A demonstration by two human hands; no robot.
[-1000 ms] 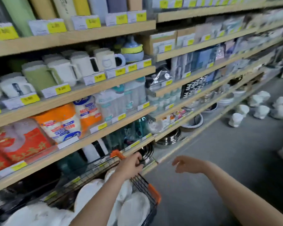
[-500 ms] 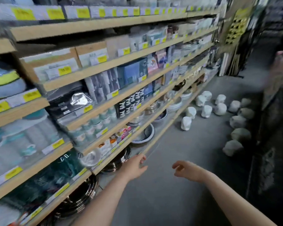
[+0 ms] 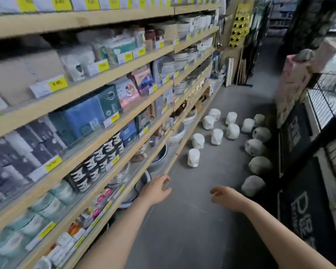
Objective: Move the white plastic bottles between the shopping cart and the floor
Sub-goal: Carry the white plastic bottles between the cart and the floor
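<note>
White plastic bottles (image 3: 193, 157) stand and lie scattered on the grey floor (image 3: 182, 230) farther down the aisle, beside the wooden shelving (image 3: 85, 90) on the left. The shopping cart seen a second ago under the left hand (image 3: 157, 188) has dropped out of view, and that hand now hangs empty with relaxed fingers. Further right, the right hand (image 3: 224, 197) is empty too, loosely curled, so I judge a walk toward the bottles for the next pickup.

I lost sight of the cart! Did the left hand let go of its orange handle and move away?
Yes. The left hand held the cart handle a second ago; now it holds nothing and hangs open beside the bottom shelf edge. The cart is out of view.
</note>
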